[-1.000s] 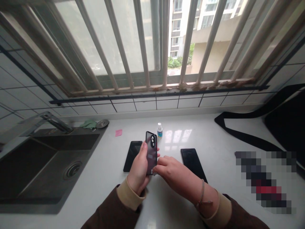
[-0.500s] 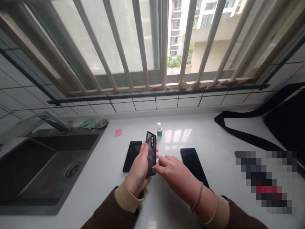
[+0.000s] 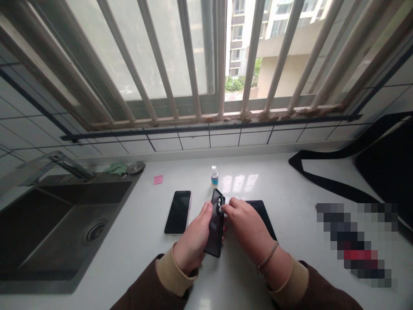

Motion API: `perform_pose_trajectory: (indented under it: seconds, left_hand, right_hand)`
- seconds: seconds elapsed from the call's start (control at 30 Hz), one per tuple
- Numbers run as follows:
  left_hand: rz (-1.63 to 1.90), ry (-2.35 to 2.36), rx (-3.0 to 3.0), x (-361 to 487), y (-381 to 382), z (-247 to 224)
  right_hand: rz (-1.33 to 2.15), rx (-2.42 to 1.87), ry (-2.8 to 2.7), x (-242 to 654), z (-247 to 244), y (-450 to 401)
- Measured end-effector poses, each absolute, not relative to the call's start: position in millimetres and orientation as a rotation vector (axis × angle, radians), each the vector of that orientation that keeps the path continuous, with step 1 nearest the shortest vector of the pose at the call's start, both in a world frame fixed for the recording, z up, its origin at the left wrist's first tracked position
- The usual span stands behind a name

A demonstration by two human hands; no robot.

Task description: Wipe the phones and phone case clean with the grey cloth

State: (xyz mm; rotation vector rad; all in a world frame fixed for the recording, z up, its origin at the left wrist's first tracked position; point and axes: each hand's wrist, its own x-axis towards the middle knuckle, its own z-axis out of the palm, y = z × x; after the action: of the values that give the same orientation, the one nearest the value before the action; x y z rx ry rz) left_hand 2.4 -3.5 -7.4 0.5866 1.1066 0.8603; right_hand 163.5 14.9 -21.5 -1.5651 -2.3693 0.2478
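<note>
My left hand (image 3: 196, 234) is wrapped round a dark phone in a black-edged case (image 3: 215, 230), its back with the camera lenses turned up and tilted. My right hand (image 3: 243, 219) is pinched at the phone's right edge, beside the lenses, on something small and whitish that I cannot make out. Another phone (image 3: 178, 212) lies screen up on the counter, left of my left hand. Partly hidden behind my right hand is a black phone or tablet (image 3: 263, 215). A small white-capped bottle (image 3: 214, 176) with a blue label stands just beyond the held phone.
A dark sink (image 3: 72, 275) with a faucet (image 3: 71, 165) is on the left, a green cloth (image 3: 116, 168) behind it. A pink note (image 3: 158, 179) lies on the white counter (image 3: 135, 241). Black straps (image 3: 335, 185) and a pixelated object (image 3: 358, 245) are at the right, below the barred window.
The held phone has moved right and nearer to me and tilted more. My right hand has gone from its lower edge up to the camera lenses.
</note>
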Motion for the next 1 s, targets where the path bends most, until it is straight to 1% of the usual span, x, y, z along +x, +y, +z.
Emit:
perform_pose_trajectory:
  seconds: [0.13, 0.23, 0.37, 0.5, 0.7, 0.8, 1.0]
  left_hand:
    - [0.800, 1.071, 0.625, 5, -6, -1]
    - [0.797, 1.047, 0.617, 5, -6, 1]
    - [0.823, 1.025, 0.569, 5, -6, 3]
    - [0.860, 1.022, 0.528, 5, -6, 6]
    - [1.005, 1.022, 0.484, -1, 1, 8]
    - [1.032, 1.021, 0.482, -3, 3, 7]
    - [0.905, 1.043, 0.513, 0, -2, 7]
  right_hand:
    - [0.210, -1.652, -2.284, 168, -24, 18]
    - [0.139, -1.631, -2.215, 169, -25, 18]
    - [0.096, -1.500, -2.112, 169, -27, 17]
    - [0.142, -1.330, -2.022, 167, -29, 18]
    - [0.229, -1.108, -2.084, 162, -29, 14]
    - [0.243, -1.147, -2.133, 161, -30, 13]
    - [0.170, -1.362, -2.090, 166, -27, 15]
